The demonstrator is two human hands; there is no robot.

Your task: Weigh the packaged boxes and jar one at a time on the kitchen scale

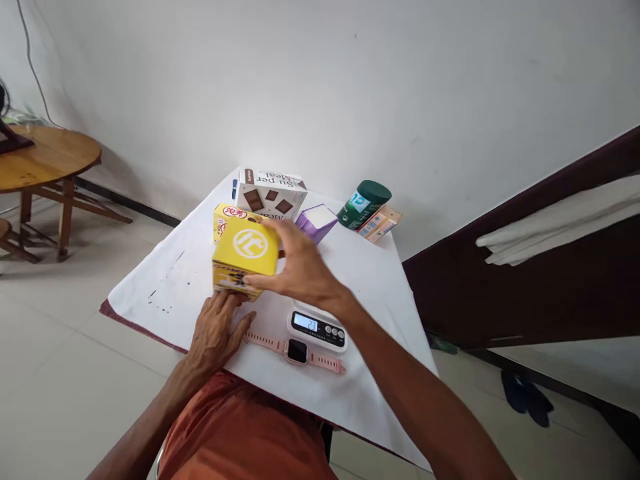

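Observation:
My right hand [303,270] grips a yellow box [250,248] with a white round logo on top, thumb on the near side and fingers at the far edge. Flat on the cloth, my left hand [216,333] has its fingers stretched out, the tips by the box's lower edge; I cannot tell if they touch it. A white digital scale [320,327], its display lit, lies partly hidden beneath my right forearm. Just in front of the scale is a smartwatch with a pink strap [297,351], laid out straight.
At the table's [165,280] back stand a white chocolate-picture box [273,193], another yellow box [220,220], a purple box [317,223], a dark green canister [364,203] and an orange-white box [381,223]. The wall is behind; a round wooden table [55,157] stands left.

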